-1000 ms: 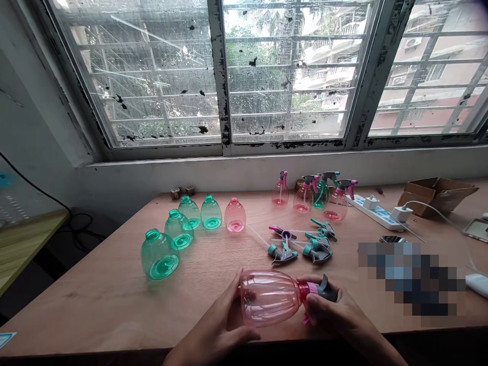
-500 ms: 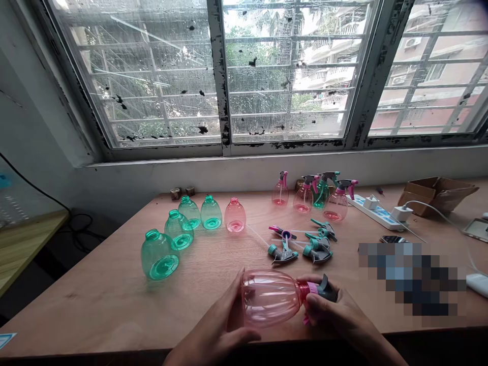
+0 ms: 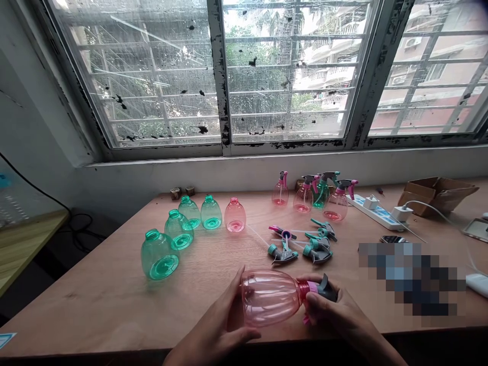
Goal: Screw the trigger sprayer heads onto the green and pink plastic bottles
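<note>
A clear pink spray bottle (image 3: 270,297) lies sideways just above the near edge of the wooden table (image 3: 107,300). My left hand (image 3: 219,325) wraps around its round base. My right hand (image 3: 335,312) is closed on the pink collar and grey trigger head (image 3: 324,288) at its neck. Beyond my hands lies a heap of loose trigger heads (image 3: 301,241) with thin dip tubes.
Several green bottles (image 3: 177,229) and one pink bottle (image 3: 235,215) stand uncapped at the left. Several bottles with trigger heads (image 3: 316,195) stand near the window sill. A white power strip (image 3: 375,209), a cardboard box (image 3: 436,192) and a blurred patch are at the right.
</note>
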`<state>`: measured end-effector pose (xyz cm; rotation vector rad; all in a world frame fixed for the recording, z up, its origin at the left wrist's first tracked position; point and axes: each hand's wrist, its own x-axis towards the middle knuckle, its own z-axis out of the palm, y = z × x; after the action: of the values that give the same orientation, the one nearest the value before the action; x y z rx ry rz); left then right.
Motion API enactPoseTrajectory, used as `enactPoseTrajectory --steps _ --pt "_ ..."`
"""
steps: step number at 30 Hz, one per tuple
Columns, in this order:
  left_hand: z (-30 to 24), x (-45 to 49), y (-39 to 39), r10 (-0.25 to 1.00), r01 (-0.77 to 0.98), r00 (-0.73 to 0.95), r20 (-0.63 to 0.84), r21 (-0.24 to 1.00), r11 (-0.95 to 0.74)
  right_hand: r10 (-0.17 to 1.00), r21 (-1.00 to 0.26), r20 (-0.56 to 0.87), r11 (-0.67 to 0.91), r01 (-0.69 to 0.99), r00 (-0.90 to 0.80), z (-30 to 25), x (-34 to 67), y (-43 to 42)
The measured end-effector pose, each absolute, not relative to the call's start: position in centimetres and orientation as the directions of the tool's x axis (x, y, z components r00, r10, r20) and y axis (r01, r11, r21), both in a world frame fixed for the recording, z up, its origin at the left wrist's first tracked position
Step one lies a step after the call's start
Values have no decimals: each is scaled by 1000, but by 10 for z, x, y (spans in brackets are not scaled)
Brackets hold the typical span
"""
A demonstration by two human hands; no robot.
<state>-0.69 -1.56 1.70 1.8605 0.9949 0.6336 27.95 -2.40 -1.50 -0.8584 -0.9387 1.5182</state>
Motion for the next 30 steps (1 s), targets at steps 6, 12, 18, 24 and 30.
enactPoseTrajectory --steps 6,12,18,24,30 --pt "12 -8 -15 826 318 563 32 914 -252 990 -908 -20 -78 -412 -142 -16 280 -23" --pt "17 -9 -15 840 387 542 4 886 -254 991 -909 -36 -87 -407 -132 -15 279 -24" --pt "13 -7 -14 818 343 574 40 895 -284 990 -915 -31 -84 -394 -137 -14 279 -24" --pt "13 -10 -13 810 327 586 25 907 -264 992 -915 -42 -87 -395 -121 -15 279 -24" --pt "15 -6 -13 829 358 557 42 889 -285 991 -919 -28 -78 -386 -134 -15 280 -24"
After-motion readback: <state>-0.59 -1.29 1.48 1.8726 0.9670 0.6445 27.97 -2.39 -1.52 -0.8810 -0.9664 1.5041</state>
